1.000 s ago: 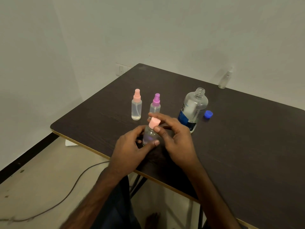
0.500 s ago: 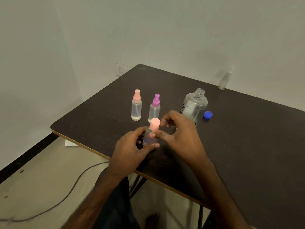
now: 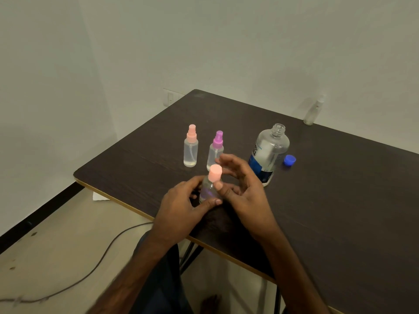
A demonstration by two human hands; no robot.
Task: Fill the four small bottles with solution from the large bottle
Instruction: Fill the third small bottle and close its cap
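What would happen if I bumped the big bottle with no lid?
It would probably tip, since the large bottle stands tall on the table. It would likely spill too: its neck is open, and the blue cap lies beside it.

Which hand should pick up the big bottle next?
Probably the right hand: it sits beside the large clear open bottle with the blue label, fingers spread, while the left hand grips the small clear pink-capped bottle.

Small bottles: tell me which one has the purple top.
The purple-topped bottle, standing beyond the right hand, beside the large bottle. The held bottle and leftmost bottle have pink tops; the far bottle looks white-topped.
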